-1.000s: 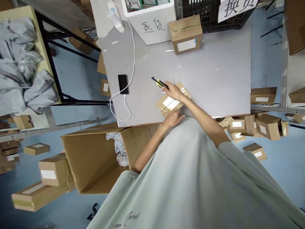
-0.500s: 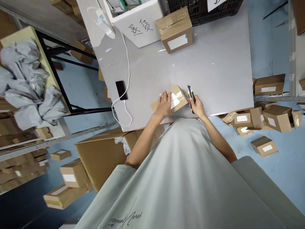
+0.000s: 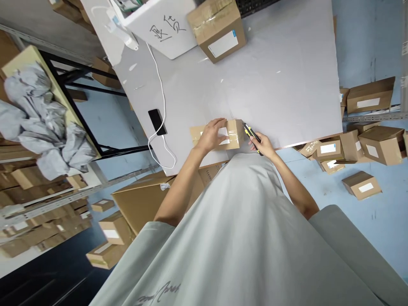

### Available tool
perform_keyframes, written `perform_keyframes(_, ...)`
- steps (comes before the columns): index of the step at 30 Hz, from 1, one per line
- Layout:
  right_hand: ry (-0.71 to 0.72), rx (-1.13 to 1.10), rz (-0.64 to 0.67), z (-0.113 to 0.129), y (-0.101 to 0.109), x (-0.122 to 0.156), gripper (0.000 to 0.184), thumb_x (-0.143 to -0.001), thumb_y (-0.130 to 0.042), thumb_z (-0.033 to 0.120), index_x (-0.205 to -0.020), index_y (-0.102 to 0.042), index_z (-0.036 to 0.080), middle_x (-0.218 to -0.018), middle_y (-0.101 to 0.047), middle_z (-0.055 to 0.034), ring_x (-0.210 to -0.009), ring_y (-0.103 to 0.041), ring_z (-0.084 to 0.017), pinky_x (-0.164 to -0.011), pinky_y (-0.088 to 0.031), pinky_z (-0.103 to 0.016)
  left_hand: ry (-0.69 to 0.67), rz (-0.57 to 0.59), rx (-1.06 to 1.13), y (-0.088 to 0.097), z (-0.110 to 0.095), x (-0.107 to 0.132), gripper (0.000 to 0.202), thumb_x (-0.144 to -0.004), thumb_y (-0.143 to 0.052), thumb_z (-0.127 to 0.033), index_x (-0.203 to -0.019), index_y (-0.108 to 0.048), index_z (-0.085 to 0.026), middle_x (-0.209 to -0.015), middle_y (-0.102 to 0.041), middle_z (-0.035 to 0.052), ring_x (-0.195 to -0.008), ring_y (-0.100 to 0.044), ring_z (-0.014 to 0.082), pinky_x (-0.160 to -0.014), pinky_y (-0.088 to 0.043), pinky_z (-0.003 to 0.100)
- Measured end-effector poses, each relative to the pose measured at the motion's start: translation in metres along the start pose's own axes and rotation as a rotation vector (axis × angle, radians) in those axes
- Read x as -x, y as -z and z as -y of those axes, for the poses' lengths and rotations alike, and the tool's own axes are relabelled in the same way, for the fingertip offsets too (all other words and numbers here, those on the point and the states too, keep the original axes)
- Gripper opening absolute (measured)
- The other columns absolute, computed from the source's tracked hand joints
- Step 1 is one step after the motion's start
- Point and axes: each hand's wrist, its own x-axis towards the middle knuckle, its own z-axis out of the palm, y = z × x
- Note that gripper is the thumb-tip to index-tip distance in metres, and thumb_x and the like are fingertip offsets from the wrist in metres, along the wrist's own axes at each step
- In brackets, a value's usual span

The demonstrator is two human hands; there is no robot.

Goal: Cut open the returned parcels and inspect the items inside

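A small taped cardboard box (image 3: 234,134) with a white label lies near the front edge of the grey table (image 3: 287,93). My left hand (image 3: 212,135) rests on top of the box, fingers curled over it and holding it down. My right hand (image 3: 263,146) is closed around a yellow and black utility knife (image 3: 251,135), whose tip touches the box's right end.
A black phone (image 3: 157,121) on a white cable lies at the table's left. A white bin (image 3: 159,23) and another cardboard box (image 3: 216,27) stand at the back. A large open carton (image 3: 143,204) and several small boxes sit on the blue floor.
My right hand carried the knife from the left of the box round to its right end. My left hand moved from the box's near side onto its top.
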Motion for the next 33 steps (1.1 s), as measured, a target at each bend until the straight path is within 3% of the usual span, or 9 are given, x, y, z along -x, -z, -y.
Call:
perform_keyframes(4, -0.005, 0.027, 0.034, 0.003, 0.007, 0.006, 0.049, -0.101, -0.081, 0.068, -0.113, -0.072, 0.022, -0.091, -0.083, -0.0016, -0.061, -0.078, -0.016, -0.057, -0.064, -0.026, -0.029, 0.000, -0.040, -0.003, 0.004, 0.000, 0.069, -0.104, -0.077, -0.028, -0.170, -0.057, -0.019, -0.170, -0.062, 0.0217, -0.158, -0.061, 0.0405, -0.136, -0.049, 0.063)
perform_keyframes(9, 0.013, 0.086, 0.082, 0.004, 0.003, 0.013, 0.045, -0.106, -0.076, 0.056, -0.136, -0.073, 0.023, -0.092, -0.083, 0.0004, -0.058, -0.076, -0.014, -0.057, -0.063, -0.026, -0.055, -0.027, -0.121, -0.024, 0.004, 0.012, 0.068, -0.119, -0.045, -0.039, -0.180, -0.041, -0.008, -0.181, -0.049, 0.0300, -0.175, -0.042, 0.0430, -0.146, -0.030, 0.070)
perform_keyframes(14, 0.038, 0.122, 0.113, 0.003, -0.007, 0.010, 0.048, -0.110, -0.072, 0.058, -0.145, -0.072, 0.025, -0.092, -0.082, 0.0013, -0.057, -0.074, -0.013, -0.057, -0.061, -0.023, -0.069, -0.079, -0.120, -0.046, 0.013, 0.017, 0.074, -0.123, -0.022, -0.046, -0.180, -0.037, -0.002, -0.186, -0.039, 0.0342, -0.182, -0.027, 0.0429, -0.147, -0.020, 0.074)
perform_keyframes(20, 0.056, 0.134, 0.076, 0.007, -0.017, 0.001, 0.051, -0.112, -0.068, 0.058, -0.148, -0.071, 0.023, -0.093, -0.082, 0.0004, -0.058, -0.074, -0.012, -0.058, -0.062, -0.022, -0.080, -0.127, -0.063, -0.055, 0.020, 0.016, 0.068, -0.122, -0.025, -0.040, -0.179, -0.038, -0.005, -0.186, -0.038, 0.0349, -0.183, -0.022, 0.0409, -0.146, -0.017, 0.079)
perform_keyframes(33, 0.059, 0.115, 0.084, 0.009, -0.011, 0.004, 0.063, -0.108, -0.072, 0.065, -0.155, -0.072, 0.023, -0.095, -0.084, -0.0009, -0.058, -0.072, -0.013, -0.058, -0.063, -0.023, 0.032, -0.113, 0.001, -0.048, 0.001, 0.017, 0.068, -0.121, -0.030, -0.043, -0.178, -0.042, -0.008, -0.186, -0.040, 0.0329, -0.183, -0.022, 0.0402, -0.147, -0.016, 0.076)
